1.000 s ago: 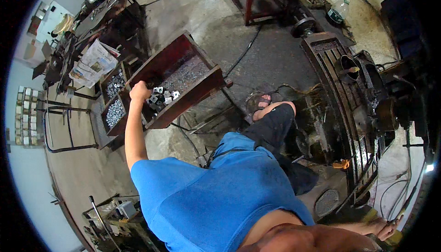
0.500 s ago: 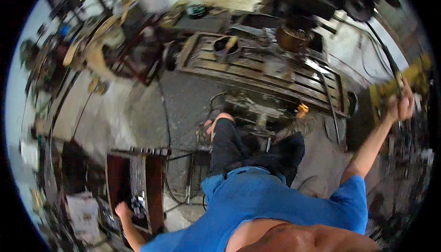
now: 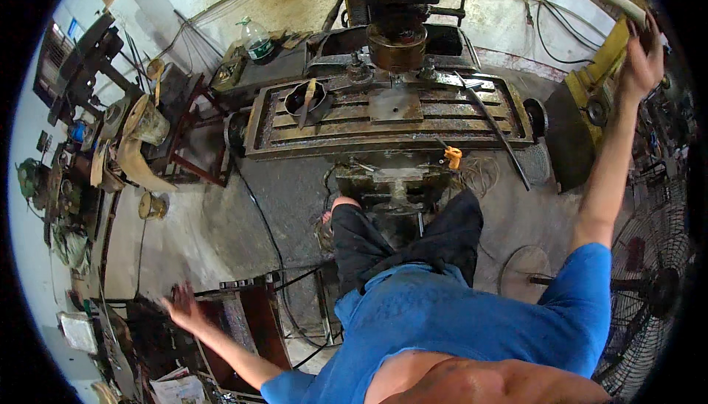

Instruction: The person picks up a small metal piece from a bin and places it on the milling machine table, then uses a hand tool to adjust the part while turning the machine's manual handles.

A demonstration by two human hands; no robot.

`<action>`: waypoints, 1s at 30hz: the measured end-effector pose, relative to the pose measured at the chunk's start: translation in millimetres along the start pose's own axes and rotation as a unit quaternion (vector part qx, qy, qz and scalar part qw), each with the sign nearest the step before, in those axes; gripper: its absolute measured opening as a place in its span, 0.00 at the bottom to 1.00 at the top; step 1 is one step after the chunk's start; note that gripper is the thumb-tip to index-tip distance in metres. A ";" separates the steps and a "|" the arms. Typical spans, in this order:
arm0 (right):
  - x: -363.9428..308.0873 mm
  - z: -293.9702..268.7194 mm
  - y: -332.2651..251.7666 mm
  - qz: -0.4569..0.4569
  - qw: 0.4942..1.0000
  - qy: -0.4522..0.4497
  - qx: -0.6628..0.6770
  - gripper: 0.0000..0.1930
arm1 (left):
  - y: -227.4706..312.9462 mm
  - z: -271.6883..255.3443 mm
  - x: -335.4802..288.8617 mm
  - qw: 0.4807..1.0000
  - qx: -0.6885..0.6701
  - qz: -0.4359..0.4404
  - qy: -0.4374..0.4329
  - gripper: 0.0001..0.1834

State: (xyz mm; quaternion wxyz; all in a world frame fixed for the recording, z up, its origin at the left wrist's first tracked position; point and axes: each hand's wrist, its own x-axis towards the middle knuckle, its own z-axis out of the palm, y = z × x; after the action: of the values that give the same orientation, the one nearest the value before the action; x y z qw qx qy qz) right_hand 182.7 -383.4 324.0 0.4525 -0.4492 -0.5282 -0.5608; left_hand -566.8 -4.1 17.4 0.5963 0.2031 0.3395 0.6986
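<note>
Held open with fingers spread, the left hand (image 3: 184, 308) is stretched out just beside the wooden bin (image 3: 264, 323) at the lower left; nothing is seen in its grasp, and contact with the wood cannot be made out. Knuckles could be knocked on the bin's edge if the arm were swung without a look. Across the floor a black cable (image 3: 262, 214) is trailed near the feet, where a step could be caught. Farther right, a dark tub (image 3: 317, 114) with a brush in it is set on the slotted machine table (image 3: 339, 133); its contents could be spilled if the table were jolted. A long steel bar (image 3: 499, 141) is left jutting past the table's front edge, so it could be tipped by a brushing leg. At the upper right, the lever (image 3: 618, 2) is met or nearly met by the right hand (image 3: 643, 61), whose fingers are extended and partly open; no closed hold is seen, and touch cannot be confirmed. With so loose a hand, the lever could be missed or slipped off.
</note>
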 end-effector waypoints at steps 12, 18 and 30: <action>-430.7 -6.6 -121.2 0.800 0.485 -0.301 0.183 0.25 | -200.6 147.5 -11.7 0.944 0.066 -0.235 -0.222 0.10; -486.2 49.7 -132.8 0.779 0.496 -0.298 0.240 0.18 | -182.3 152.8 -48.7 0.936 0.097 -0.209 -0.264 0.09; -303.3 49.8 -181.8 0.419 0.780 -0.337 0.320 0.28 | -186.0 145.4 -70.4 0.930 0.151 -0.183 -0.280 0.14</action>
State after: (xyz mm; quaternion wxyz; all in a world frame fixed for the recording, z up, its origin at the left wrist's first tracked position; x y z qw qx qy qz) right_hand 62.2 -317.8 -5.8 0.5537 -0.6161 -0.5555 0.0726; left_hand -322.8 -27.8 -7.5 0.7470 0.4122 0.2911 0.4328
